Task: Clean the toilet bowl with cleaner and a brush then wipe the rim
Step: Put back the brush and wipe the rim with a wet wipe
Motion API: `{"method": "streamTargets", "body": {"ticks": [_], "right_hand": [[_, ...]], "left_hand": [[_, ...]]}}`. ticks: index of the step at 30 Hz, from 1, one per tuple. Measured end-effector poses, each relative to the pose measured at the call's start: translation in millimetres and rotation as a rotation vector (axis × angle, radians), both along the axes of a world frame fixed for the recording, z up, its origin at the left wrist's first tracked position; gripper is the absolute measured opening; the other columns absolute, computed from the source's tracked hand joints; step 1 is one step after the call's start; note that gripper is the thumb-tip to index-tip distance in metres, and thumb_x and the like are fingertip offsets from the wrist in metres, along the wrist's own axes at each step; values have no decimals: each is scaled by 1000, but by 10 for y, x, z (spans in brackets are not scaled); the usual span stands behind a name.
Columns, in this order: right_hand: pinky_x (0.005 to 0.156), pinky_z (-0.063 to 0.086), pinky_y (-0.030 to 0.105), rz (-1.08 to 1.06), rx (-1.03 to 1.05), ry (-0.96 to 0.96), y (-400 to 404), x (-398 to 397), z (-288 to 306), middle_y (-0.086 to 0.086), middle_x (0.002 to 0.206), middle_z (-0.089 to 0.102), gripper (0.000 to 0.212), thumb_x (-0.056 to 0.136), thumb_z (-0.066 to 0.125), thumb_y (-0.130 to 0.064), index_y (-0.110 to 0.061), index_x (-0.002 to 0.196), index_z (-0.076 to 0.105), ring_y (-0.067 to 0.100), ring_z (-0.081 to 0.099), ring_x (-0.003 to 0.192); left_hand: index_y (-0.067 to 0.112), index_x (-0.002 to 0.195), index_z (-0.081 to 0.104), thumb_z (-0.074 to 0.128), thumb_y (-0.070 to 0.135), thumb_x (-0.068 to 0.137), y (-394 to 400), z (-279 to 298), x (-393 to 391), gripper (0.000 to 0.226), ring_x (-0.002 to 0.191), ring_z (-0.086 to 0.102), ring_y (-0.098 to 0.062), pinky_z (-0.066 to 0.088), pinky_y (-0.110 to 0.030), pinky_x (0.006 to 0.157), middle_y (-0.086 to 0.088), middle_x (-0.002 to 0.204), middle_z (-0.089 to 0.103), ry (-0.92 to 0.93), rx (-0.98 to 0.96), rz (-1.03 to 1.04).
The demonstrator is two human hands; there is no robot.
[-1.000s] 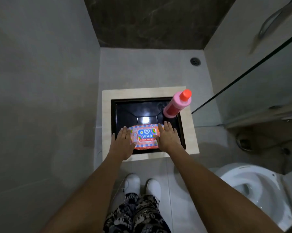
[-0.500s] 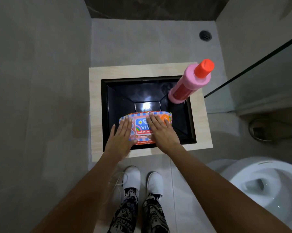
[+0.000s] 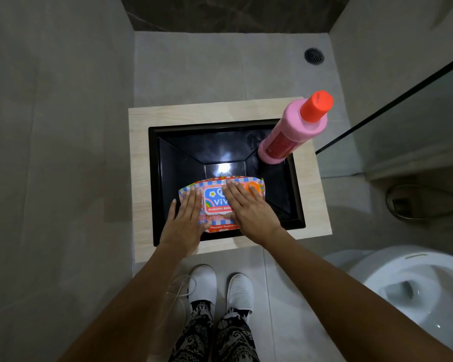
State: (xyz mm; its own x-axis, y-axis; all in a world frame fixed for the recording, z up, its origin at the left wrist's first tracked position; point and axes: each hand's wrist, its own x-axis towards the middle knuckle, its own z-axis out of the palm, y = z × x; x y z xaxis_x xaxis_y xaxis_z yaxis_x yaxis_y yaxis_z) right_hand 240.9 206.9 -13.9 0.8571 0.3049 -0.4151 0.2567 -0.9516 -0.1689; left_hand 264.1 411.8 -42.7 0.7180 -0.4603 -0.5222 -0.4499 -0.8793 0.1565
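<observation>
Both hands have slid further onto the wipes pack (image 3: 221, 202) since a second ago, when they only flanked it, and my view has dropped closer to the black basin (image 3: 173, 178) in its pale wooden surround (image 3: 139, 163). My left hand (image 3: 185, 226) lies flat with straight fingers on the pack's left end, and my right hand (image 3: 249, 209) lies flat across its label; neither has curled round it, so nothing is actually held yet. The pack sits against the basin's near sloping wall, and I judge that pressing down without a real hold could send it sliding to the bottom. Just beside the basin's far right corner stands the pink cleaner bottle (image 3: 290, 131), upright with its orange cap (image 3: 316, 105) on; lifting my right arm carelessly could knock it over into the basin. Well apart, at the lower right, the toilet bowl (image 3: 413, 288) stands open and untouched. No brush is in view, so scrubbing may stall while I hunt for one.
</observation>
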Motion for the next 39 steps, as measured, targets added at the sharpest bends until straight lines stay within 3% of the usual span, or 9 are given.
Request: {"method": "streamTargets", "body": {"ticks": [2, 6, 8, 11, 15, 20, 26, 32, 39], "right_hand": [[118, -4, 40, 7, 3, 25, -15, 20, 35, 10, 161, 0, 68, 102, 32, -41, -10, 153, -1, 24, -1, 149], [118, -5, 40, 24, -22, 57, -31, 63, 115, 8, 161, -1, 65, 103, 26, -42, -12, 153, -3, 21, -1, 149], [119, -3, 40, 21, -5, 59, -40, 104, 150, 7, 161, 5, 61, 104, 24, -40, -12, 154, 3, 20, 4, 149], [119, 7, 41, 16, 17, -17, -75, 202, 201, 9, 157, 25, 59, 102, 14, -42, -11, 151, 25, 22, 21, 145], [110, 32, 43, -107, 85, -181, -77, 451, 217, 19, 132, 56, 66, 94, 13, -40, -4, 131, 54, 31, 51, 126], [117, 15, 41, -212, 91, -161, -51, 802, 156, 16, 153, 31, 53, 104, 22, -37, -10, 149, 29, 27, 25, 144], [119, 4, 45, -207, -34, -139, -38, 945, -12, 9, 161, -1, 54, 105, 17, -36, -19, 154, 2, 23, -1, 149], [118, -2, 48, -148, -135, -41, -60, 959, -136, 7, 160, -13, 53, 104, 13, -38, -27, 153, -3, 23, -11, 148], [119, 1, 47, -171, -54, 25, -126, 941, -94, 10, 161, -8, 52, 104, 16, -40, -29, 154, 4, 24, -9, 148]], "left_hand": [[-2, 140, 39, 26, 54, 92, 1, -12, 1, 75, 132, 42, -32, 32, -52, 103, -19, 144, 42, -37, -8, 3], [6, 149, 2, 28, 55, 96, 11, -9, -12, 76, 146, 6, -27, 2, -44, 114, -13, 158, 7, -48, -44, -5], [6, 148, 1, 15, 60, 93, 28, -16, -17, 78, 146, 8, -27, 2, -44, 113, -13, 158, 9, -73, -29, -13], [9, 145, -5, 5, 60, 85, 30, -10, -18, 80, 145, 2, -25, -3, -45, 111, -11, 158, 6, -36, -62, 14], [15, 141, -22, -6, 65, 77, 35, 20, -34, 83, 139, -20, -15, -16, -36, 109, 0, 151, -22, -54, -106, 42], [16, 141, -21, -5, 67, 77, 60, 37, -30, 83, 146, -9, -16, -15, -34, 110, -3, 159, -9, -55, -164, 91], [20, 137, -30, -8, 70, 73, 58, 58, 16, 84, 145, -14, -12, -17, -33, 110, -1, 158, -15, -46, -181, 92], [18, 140, -28, -8, 73, 75, 75, 45, 53, 87, 144, -15, -11, -14, -35, 112, 1, 156, -20, -63, -201, 73], [16, 146, -19, 0, 75, 78, -39, 149, 170, 92, 144, -15, -11, -13, -36, 114, 1, 156, -20, -90, -243, 21]]}}
